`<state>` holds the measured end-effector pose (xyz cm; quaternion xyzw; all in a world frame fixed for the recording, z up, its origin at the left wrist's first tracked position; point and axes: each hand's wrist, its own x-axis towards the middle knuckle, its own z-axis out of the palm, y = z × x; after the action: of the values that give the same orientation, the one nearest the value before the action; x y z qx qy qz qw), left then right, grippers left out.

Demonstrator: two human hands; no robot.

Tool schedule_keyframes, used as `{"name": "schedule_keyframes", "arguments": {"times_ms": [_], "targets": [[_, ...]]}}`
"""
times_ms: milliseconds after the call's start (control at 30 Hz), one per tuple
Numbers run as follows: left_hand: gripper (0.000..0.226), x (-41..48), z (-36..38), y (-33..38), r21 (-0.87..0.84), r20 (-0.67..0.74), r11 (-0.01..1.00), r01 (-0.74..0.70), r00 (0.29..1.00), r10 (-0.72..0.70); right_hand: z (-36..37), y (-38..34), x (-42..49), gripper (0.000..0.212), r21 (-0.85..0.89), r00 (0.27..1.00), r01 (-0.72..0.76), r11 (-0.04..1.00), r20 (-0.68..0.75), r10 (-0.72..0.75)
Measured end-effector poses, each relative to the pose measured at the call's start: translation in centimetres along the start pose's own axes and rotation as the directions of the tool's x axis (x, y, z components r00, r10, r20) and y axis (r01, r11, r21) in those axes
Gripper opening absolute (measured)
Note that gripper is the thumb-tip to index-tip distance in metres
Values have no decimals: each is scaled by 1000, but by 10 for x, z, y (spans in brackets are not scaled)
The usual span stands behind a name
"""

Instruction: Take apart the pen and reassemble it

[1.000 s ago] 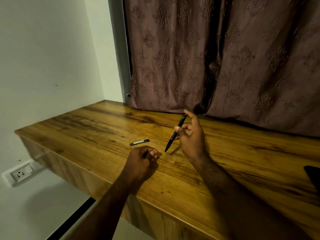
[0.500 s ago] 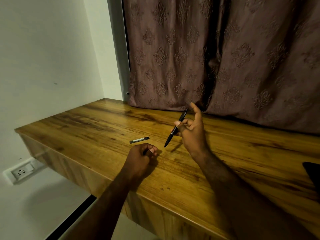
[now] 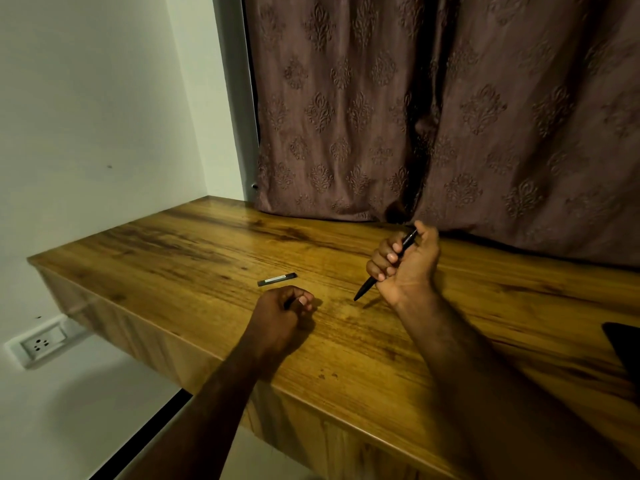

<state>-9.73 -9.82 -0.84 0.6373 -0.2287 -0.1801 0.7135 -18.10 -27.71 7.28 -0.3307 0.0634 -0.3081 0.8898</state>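
Note:
My right hand (image 3: 407, 266) is turned palm up above the wooden table (image 3: 194, 258), its fingers curled round a black pen (image 3: 365, 289). The pen slants, tip down and to the left, its top end showing by the thumb. My left hand (image 3: 282, 315) rests on the table as a loose fist, with a small dark part just visible between thumb and fingers. A short black piece with a pale label (image 3: 277, 279) lies flat on the table just beyond my left hand.
A patterned brown curtain (image 3: 433, 109) hangs behind the table's far edge. A white wall with a socket (image 3: 41, 344) lies to the left, below the tabletop. A dark object (image 3: 625, 344) shows at the right edge of the table.
My right hand has rolled palm up and closed its fingers round the pen, moving slightly right. My left hand and the short piece on the table have stayed in place.

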Motion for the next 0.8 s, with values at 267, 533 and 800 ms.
{"name": "schedule_keyframes", "arguments": {"times_ms": [267, 533, 800], "targets": [[33, 0, 0, 0, -42, 3, 999, 8, 1000, -8, 6, -2, -5, 54, 71, 1000, 19, 997, 14, -20], [40, -3, 1, 2, 106, -36, 994, -40, 998, 44, 7, -1, -5, 58, 54, 1000, 15, 998, 8, -15], [33, -8, 3, 7, 153, -32, 986, -61, 997, 67, 8, -1, -7, 54, 24, 1000, 12, 1000, 12, -12]]}}
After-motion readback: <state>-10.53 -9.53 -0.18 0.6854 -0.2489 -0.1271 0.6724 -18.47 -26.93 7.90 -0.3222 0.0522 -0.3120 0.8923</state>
